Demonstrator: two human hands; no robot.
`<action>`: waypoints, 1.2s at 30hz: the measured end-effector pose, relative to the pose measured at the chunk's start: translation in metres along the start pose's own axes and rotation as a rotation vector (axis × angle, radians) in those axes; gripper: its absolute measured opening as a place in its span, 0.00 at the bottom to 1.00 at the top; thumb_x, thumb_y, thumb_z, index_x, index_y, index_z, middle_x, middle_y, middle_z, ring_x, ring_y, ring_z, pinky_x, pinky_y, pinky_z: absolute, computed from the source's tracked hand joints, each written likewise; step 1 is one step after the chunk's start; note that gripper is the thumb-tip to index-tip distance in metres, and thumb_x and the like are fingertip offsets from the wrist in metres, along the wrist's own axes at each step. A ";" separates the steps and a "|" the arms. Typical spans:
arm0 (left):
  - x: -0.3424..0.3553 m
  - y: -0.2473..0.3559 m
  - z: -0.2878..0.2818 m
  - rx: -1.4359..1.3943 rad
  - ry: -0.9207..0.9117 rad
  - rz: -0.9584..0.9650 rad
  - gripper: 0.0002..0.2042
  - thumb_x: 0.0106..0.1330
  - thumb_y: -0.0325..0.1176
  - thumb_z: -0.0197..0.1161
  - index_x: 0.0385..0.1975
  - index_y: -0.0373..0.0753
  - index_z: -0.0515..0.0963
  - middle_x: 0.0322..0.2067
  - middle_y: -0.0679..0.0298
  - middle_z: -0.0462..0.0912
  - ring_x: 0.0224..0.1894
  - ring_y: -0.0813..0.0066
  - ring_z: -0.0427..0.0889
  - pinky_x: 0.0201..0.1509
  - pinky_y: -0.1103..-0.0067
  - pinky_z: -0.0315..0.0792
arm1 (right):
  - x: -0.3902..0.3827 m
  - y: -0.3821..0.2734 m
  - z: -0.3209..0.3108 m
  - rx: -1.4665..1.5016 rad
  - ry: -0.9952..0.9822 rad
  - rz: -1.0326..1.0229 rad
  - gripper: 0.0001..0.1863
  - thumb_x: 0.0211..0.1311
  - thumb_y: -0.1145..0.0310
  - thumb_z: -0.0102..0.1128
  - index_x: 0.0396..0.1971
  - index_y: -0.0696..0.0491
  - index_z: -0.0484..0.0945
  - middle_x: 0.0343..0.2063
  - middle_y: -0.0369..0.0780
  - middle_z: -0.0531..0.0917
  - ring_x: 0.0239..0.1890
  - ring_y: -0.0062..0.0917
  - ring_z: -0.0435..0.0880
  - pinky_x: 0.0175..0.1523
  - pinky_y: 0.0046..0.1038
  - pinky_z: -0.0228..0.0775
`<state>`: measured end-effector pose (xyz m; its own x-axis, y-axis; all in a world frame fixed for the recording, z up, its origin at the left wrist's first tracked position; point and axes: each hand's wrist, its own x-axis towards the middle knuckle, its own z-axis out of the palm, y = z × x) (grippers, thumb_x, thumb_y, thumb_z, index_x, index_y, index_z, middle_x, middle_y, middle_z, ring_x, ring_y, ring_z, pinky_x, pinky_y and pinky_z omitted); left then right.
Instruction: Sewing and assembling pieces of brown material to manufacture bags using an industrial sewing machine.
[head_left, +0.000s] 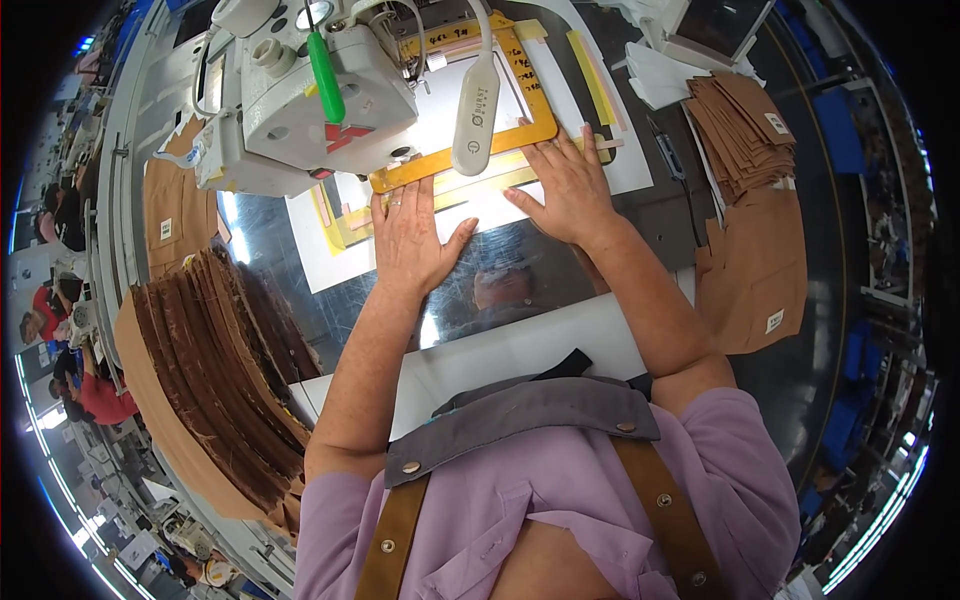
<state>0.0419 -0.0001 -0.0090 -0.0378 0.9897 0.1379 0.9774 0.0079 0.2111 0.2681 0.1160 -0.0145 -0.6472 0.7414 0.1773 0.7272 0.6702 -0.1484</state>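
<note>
One orange frame (pixel 538 115) lies on one white sheet (pixel 322 262) edged with yellow and pink strips, its far left part hidden by one machine (pixel 330 110). Two hands rest flat: the left hand (pixel 410 240) has its fingertips at the frame's near bar, the right hand (pixel 572 190) at its near right corner; in both the grip is released, fingers straight and thumbs out. One lamp (pixel 476 115) hangs over the near bar, between the hands, and one green handle (pixel 324 78) stands before the machine. The sheet's near edge passes under both hands; beyond it, a strip of shiny tabletop (pixel 530 255) gives room toward the person, up to a white border (pixel 500 340). At left sit one brown bundle (pixel 210 370) and one tan stack (pixel 170 200); at right, two tan piles (pixel 735 135), well apart from the frame, leave a dark gap beside the sheet.
</note>
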 end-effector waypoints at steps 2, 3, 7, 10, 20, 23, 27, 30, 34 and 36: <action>0.005 -0.002 -0.002 0.034 -0.008 -0.021 0.44 0.68 0.67 0.53 0.70 0.30 0.64 0.64 0.44 0.72 0.70 0.50 0.67 0.77 0.47 0.44 | 0.005 0.001 -0.001 0.015 0.006 -0.007 0.40 0.70 0.36 0.49 0.67 0.56 0.71 0.67 0.47 0.73 0.76 0.47 0.61 0.79 0.59 0.28; 0.004 -0.005 -0.010 0.049 0.004 -0.043 0.44 0.68 0.67 0.53 0.70 0.30 0.64 0.64 0.44 0.72 0.70 0.50 0.67 0.77 0.47 0.44 | 0.012 -0.007 -0.004 0.041 0.016 -0.032 0.39 0.69 0.40 0.53 0.66 0.58 0.71 0.68 0.49 0.73 0.74 0.49 0.62 0.79 0.58 0.30; 0.001 -0.010 -0.026 -0.077 0.048 -0.079 0.45 0.61 0.63 0.63 0.69 0.33 0.65 0.62 0.46 0.75 0.69 0.51 0.70 0.79 0.50 0.43 | 0.021 -0.020 -0.019 0.171 0.064 -0.074 0.37 0.63 0.47 0.63 0.63 0.61 0.73 0.61 0.51 0.77 0.69 0.50 0.68 0.77 0.59 0.40; 0.001 -0.002 -0.014 -0.132 0.058 -0.086 0.45 0.61 0.64 0.61 0.67 0.30 0.67 0.61 0.46 0.76 0.71 0.51 0.67 0.80 0.49 0.40 | 0.009 -0.009 -0.013 0.056 0.076 -0.073 0.34 0.64 0.47 0.62 0.56 0.62 0.76 0.54 0.55 0.80 0.63 0.51 0.72 0.77 0.58 0.43; -0.023 0.000 -0.016 -0.072 0.032 -0.188 0.48 0.68 0.70 0.46 0.73 0.30 0.60 0.73 0.48 0.62 0.77 0.55 0.57 0.81 0.49 0.33 | -0.001 -0.013 -0.005 -0.121 -0.025 0.033 0.39 0.69 0.42 0.54 0.64 0.62 0.72 0.67 0.54 0.71 0.78 0.48 0.53 0.78 0.63 0.34; -0.019 0.003 -0.017 -0.059 -0.002 -0.197 0.47 0.69 0.70 0.45 0.74 0.32 0.60 0.73 0.50 0.62 0.77 0.55 0.58 0.81 0.48 0.32 | 0.001 -0.008 -0.003 -0.149 -0.022 0.047 0.38 0.70 0.41 0.52 0.63 0.62 0.72 0.67 0.54 0.71 0.78 0.48 0.53 0.78 0.64 0.34; -0.012 -0.009 -0.004 -0.160 0.088 -0.062 0.46 0.69 0.70 0.44 0.74 0.36 0.60 0.73 0.51 0.63 0.76 0.55 0.59 0.80 0.45 0.33 | 0.005 -0.007 -0.003 -0.153 -0.002 0.023 0.38 0.70 0.40 0.52 0.62 0.62 0.73 0.67 0.54 0.70 0.78 0.48 0.53 0.77 0.65 0.34; -0.005 -0.019 -0.009 -0.105 -0.059 0.020 0.47 0.69 0.71 0.44 0.75 0.34 0.58 0.73 0.49 0.62 0.77 0.54 0.58 0.80 0.44 0.33 | 0.003 -0.010 -0.004 -0.162 -0.022 0.036 0.39 0.70 0.40 0.52 0.63 0.61 0.72 0.68 0.54 0.70 0.78 0.48 0.54 0.77 0.64 0.35; -0.003 -0.008 -0.004 -0.021 0.007 -0.133 0.49 0.67 0.71 0.45 0.76 0.32 0.54 0.74 0.45 0.58 0.78 0.48 0.53 0.79 0.42 0.31 | 0.004 -0.006 0.003 -0.171 -0.043 0.036 0.39 0.70 0.39 0.52 0.63 0.61 0.71 0.68 0.55 0.69 0.78 0.48 0.54 0.77 0.63 0.37; -0.002 -0.004 -0.006 -0.005 0.054 -0.185 0.50 0.67 0.72 0.46 0.76 0.33 0.54 0.75 0.45 0.57 0.79 0.47 0.51 0.79 0.42 0.31 | 0.006 -0.006 0.000 -0.161 -0.045 0.041 0.39 0.69 0.39 0.52 0.63 0.61 0.71 0.68 0.55 0.69 0.78 0.48 0.54 0.77 0.63 0.37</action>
<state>0.0370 -0.0027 -0.0043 -0.2282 0.9624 0.1475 0.9517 0.1885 0.2421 0.2602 0.1161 -0.0122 -0.6230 0.7714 0.1299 0.7783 0.6279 0.0040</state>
